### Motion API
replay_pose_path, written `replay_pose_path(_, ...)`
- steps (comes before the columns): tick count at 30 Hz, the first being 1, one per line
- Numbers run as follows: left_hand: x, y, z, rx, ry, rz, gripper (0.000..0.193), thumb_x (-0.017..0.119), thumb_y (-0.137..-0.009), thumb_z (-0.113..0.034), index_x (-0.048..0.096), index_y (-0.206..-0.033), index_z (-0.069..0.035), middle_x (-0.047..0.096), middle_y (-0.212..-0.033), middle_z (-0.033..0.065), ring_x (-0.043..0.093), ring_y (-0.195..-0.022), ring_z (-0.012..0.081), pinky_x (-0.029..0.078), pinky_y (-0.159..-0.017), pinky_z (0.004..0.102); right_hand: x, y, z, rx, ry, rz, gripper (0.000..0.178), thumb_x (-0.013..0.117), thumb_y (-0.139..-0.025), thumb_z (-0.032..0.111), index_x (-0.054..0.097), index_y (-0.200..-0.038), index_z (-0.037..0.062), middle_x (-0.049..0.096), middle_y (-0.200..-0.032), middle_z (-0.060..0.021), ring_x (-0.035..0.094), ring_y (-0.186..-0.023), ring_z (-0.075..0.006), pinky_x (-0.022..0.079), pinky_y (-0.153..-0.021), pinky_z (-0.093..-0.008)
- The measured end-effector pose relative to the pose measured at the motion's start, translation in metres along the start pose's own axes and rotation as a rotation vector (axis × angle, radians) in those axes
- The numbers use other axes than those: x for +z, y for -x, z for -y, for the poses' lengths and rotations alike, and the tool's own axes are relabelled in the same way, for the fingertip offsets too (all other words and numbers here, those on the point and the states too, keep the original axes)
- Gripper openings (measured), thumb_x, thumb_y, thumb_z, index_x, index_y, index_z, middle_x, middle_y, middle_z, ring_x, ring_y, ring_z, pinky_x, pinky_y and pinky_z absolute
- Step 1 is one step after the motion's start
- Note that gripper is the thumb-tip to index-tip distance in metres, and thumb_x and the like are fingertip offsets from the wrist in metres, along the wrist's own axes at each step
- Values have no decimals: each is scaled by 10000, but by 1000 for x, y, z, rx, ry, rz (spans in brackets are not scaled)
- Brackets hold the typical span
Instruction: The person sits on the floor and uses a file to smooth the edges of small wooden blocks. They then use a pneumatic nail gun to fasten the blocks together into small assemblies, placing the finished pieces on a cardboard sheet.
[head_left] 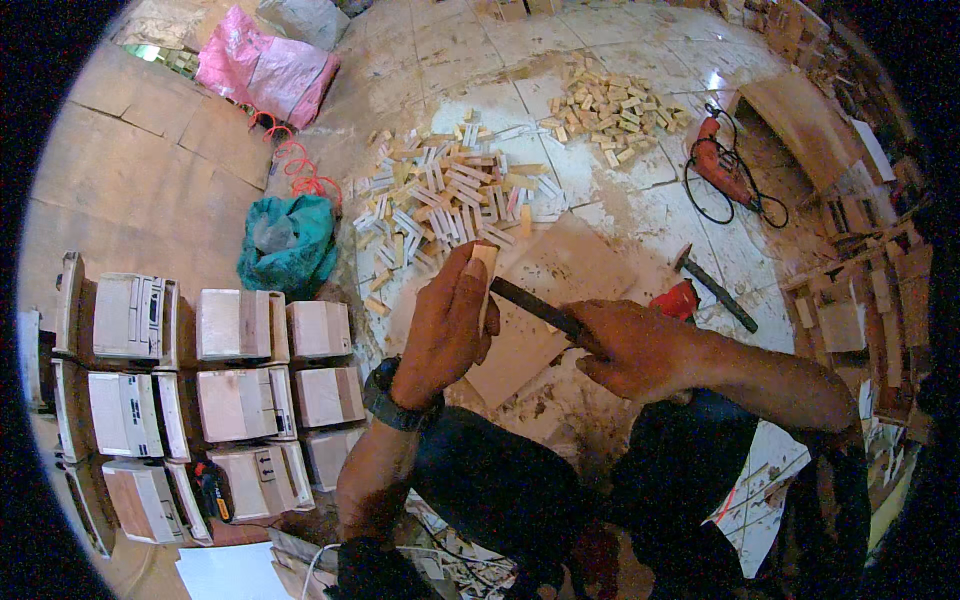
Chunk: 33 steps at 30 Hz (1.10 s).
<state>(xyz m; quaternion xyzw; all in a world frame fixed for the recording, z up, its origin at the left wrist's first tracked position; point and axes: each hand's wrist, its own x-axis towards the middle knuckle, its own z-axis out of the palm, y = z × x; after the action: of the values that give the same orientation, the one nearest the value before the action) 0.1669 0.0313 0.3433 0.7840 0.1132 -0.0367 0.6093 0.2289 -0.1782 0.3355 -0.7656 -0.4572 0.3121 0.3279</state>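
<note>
My left hand (450, 315), with a dark watch on its wrist, is closed around a small wooden block (484, 262) held upright. In my right hand (635, 345) is a dark, flat, file-like bar (535, 305). The bar's far end meets or nearly meets the block beside my left fingers; exact contact cannot be told. Below both hands a brown board (570, 265) lies on the floor, dotted with small bits. Just beyond it spreads a loose pile of small wooden blocks (455, 190), some with white faces. A second heap of plain blocks (620, 110) lies farther right.
Right of the board lie a hammer (718, 290) and a red object (675, 300). A red power drill (722, 165) with black cord is farther off. Stacked wooden pieces (235, 405) stand at left, near a green sack (288, 243). A pink sack (265, 65) sits at the back.
</note>
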Motion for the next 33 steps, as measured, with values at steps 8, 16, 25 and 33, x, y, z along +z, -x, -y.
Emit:
replay_pose_path(8, -5, 1, 10, -20, 5, 7, 483, 343, -976, -353, 400, -1250, 41, 495, -532, 40, 414, -362, 93, 324, -351, 249, 4, -7, 7, 141, -34, 68, 411, 556, -799, 113, 428, -1166, -22, 580, -881, -203, 582, -852, -363, 464, -734, -434)
replay_pose_path(16, -8, 6, 13, -23, 13, 30, 450, 337, -977, -361, 449, -1184, 23, 484, -520, 26, 402, -358, 89, 312, -350, 252, 6, -7, 10, 145, 6, 71, 388, 554, -819, 141, 443, -1147, -34, 594, -827, -206, 593, -804, -371, 467, -697, -449)
replay_pose_path(25, -11, 10, 8, -74, -5, 48, 420, 351, -974, -362, 497, -1158, -14, 491, -529, 21, 410, -394, 85, 323, -383, 252, 7, -4, 13, 177, 5, 66, 312, 534, -779, 130, 490, -1038, -39, 606, -882, -263, 590, -867, -443, 472, -762, -520)
replay_pose_path(33, -16, 7, 23, 295, -252, 18, 451, 357, -970, -367, 479, -1205, -2, 492, -560, 16, 454, -467, 77, 345, -424, 223, 10, -10, 1, 94, 218, 51, 428, 557, -811, 156, 442, -1177, -34, 605, -833, -212, 591, -834, -389, 469, -721, -454)
